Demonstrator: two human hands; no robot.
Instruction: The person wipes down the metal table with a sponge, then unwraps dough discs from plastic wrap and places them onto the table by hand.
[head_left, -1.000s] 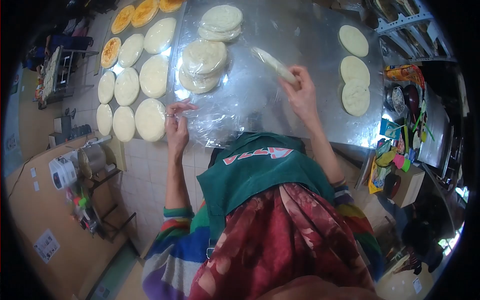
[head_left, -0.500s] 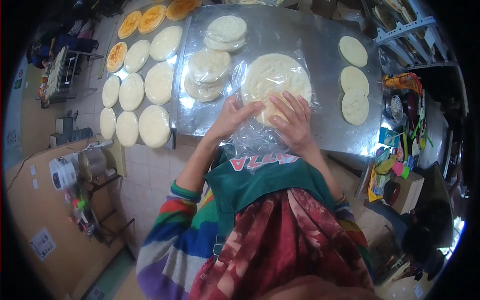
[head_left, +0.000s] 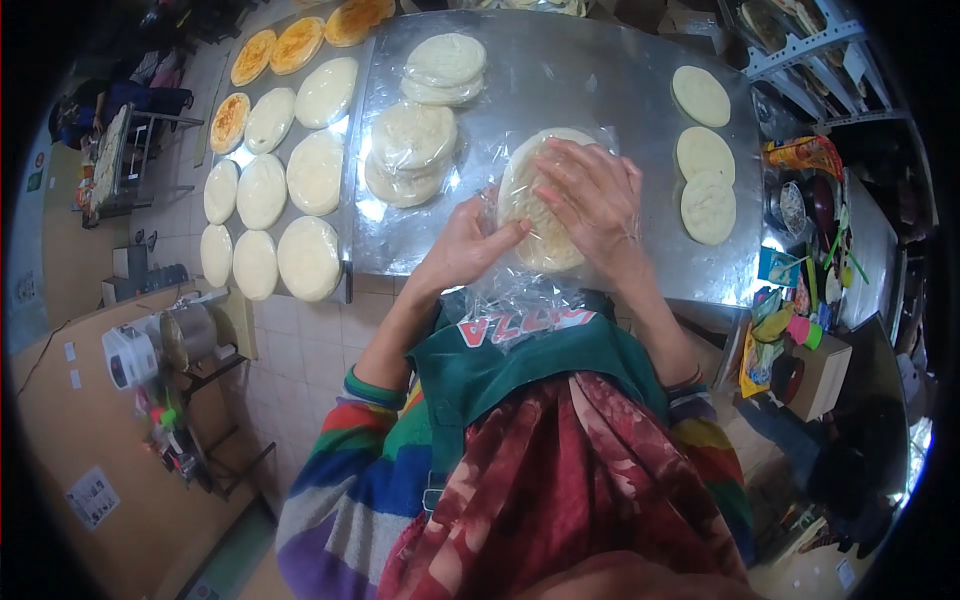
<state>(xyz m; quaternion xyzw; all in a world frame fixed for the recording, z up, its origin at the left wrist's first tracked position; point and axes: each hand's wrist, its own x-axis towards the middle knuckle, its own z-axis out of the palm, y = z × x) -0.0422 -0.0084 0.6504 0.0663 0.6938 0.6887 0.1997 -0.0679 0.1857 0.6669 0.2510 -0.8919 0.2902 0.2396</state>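
Since the flatbread (head_left: 522,180) looks soft and its plastic film (head_left: 510,290) slick, cradle its rim broadly — right hand's (head_left: 598,205) fingers spread, left hand's (head_left: 462,246) grip unclear.

The pale flatbread (head_left: 543,218) sits in crinkled plastic (head_left: 520,293).

A white appliance (head_left: 128,357) beside a metal pot (head_left: 188,336), a printed sheet (head_left: 93,498), a perforated shelf frame (head_left: 806,52)

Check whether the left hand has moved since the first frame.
Yes, rightward: from the left edge of the table to past the right side of the nearer flatbread stack. The left hand was below that stack's left side.
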